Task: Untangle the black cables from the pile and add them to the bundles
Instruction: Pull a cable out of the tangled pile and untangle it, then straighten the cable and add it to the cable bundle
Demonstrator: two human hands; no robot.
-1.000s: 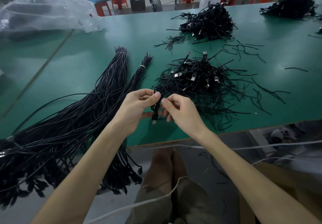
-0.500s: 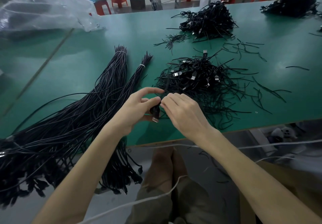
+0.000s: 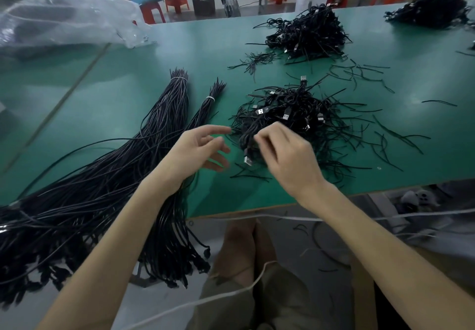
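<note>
A tangled pile of black USB cables [image 3: 295, 113] lies on the green table [image 3: 154, 77]. My right hand [image 3: 285, 155] pinches a coiled black cable [image 3: 247, 142] at the pile's near-left edge; its silver plug hangs down. My left hand [image 3: 198, 149] hovers just left of that cable with fingers spread, holding nothing. Two tied bundles of straight black cables lie to the left: a thick one [image 3: 164, 113] and a thin one [image 3: 205, 108], both trailing over the table's near edge.
A second cable pile [image 3: 311, 34] sits further back, a third [image 3: 434, 13] at the far right corner. Loose black ties [image 3: 395, 134] are scattered right of the near pile. A clear plastic bag [image 3: 66, 21] lies far left. White cords cross below the table edge.
My left hand has let go of the cable and opened, moving slightly left. My right hand has kept the cable and shifted right and forward toward the pile.
</note>
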